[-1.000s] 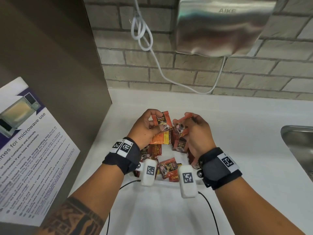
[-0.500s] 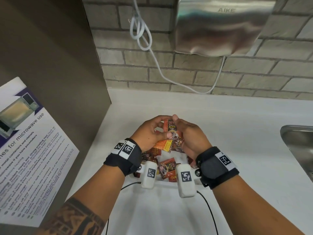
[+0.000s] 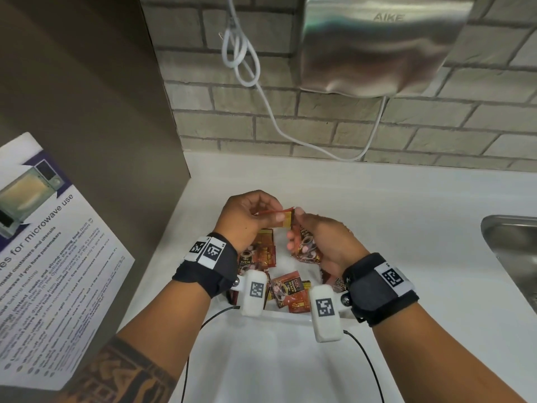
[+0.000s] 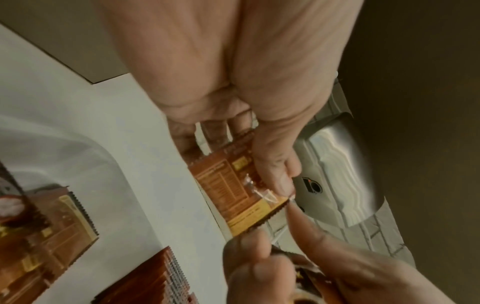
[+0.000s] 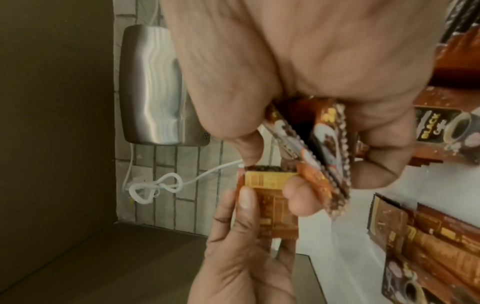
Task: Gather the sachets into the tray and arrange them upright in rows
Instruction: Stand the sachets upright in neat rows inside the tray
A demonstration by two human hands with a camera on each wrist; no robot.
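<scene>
Both hands hover close together above a white tray point(image 3: 290, 314) on the counter. My left hand point(image 3: 250, 218) pinches one orange-brown sachet point(image 3: 286, 221) between thumb and fingers; its printed back shows in the left wrist view point(image 4: 233, 185). My right hand point(image 3: 318, 242) grips a small bunch of sachets point(image 3: 306, 247) in its curled fingers, seen edge-on in the right wrist view point(image 5: 311, 148), and its thumb touches the left hand's sachet point(image 5: 270, 195). Several loose sachets point(image 3: 290, 292) lie flat and jumbled in the tray under the wrists.
A brown cabinet side point(image 3: 87, 126) with a microwave notice point(image 3: 43, 257) stands close on the left. A steel hand dryer point(image 3: 377, 45) and its white cable point(image 3: 241, 59) hang on the brick wall. A steel sink point(image 3: 514, 251) is at the right.
The hands had come together over the tray. Now the left hand has turned its sachet nearly edge-on and lifted it slightly, while the right hand has dropped a little with its bunch.
</scene>
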